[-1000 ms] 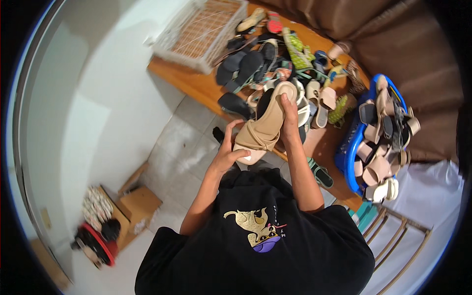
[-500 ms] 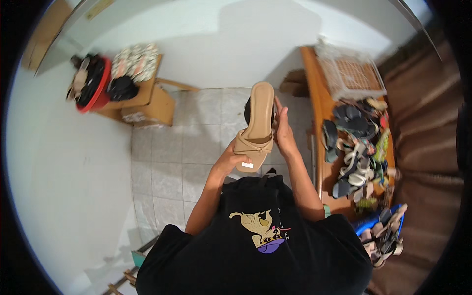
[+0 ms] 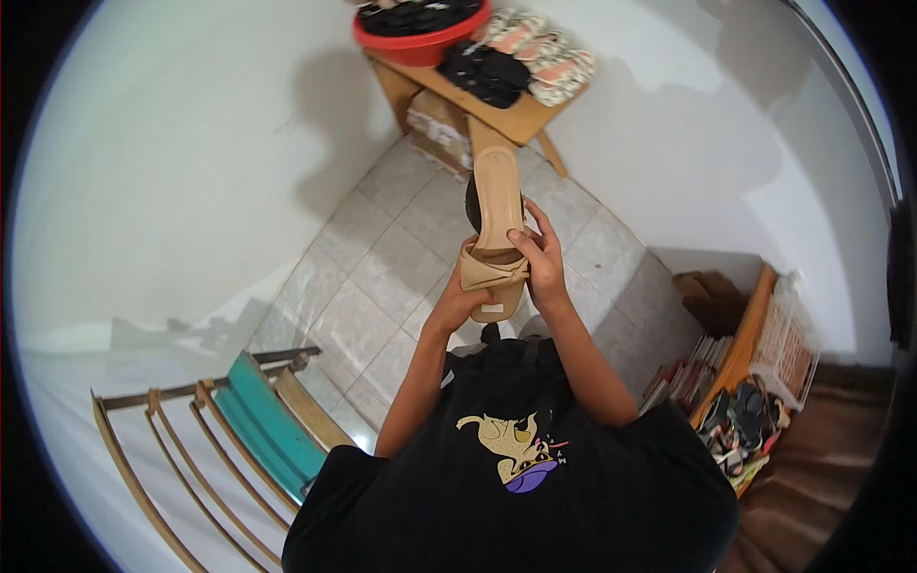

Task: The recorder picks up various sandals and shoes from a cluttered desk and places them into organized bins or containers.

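Observation:
A beige slide sandal [image 3: 498, 201] with a knotted strap is held out in front of my body, heel end pointing away and insole facing up. A small white sticker lies near its toe. My left hand [image 3: 460, 304] grips the toe end from the left, its thumb close to the sticker. On the other side, my right hand [image 3: 543, 267] holds the sandal by the edge, thumb resting on the insole next to the strap. A dark rounded shape [image 3: 472, 206] shows behind the sandal's left edge; what it belongs to is mostly hidden.
Ahead, a wooden table [image 3: 521, 119] bears a red basin [image 3: 420, 43] of dark footwear, black footwear [image 3: 484, 74] and patterned slippers [image 3: 562, 76]. A wooden rack [image 3: 205, 401] stands at lower left. Sandals [image 3: 740, 420] and a plastic crate [image 3: 785, 358] sit on the right-hand table.
My view has turned left, bringing the basin table ahead and the rack into sight. My right hand, earlier nearly flat along the sandal's side, now grips it with the thumb on top.

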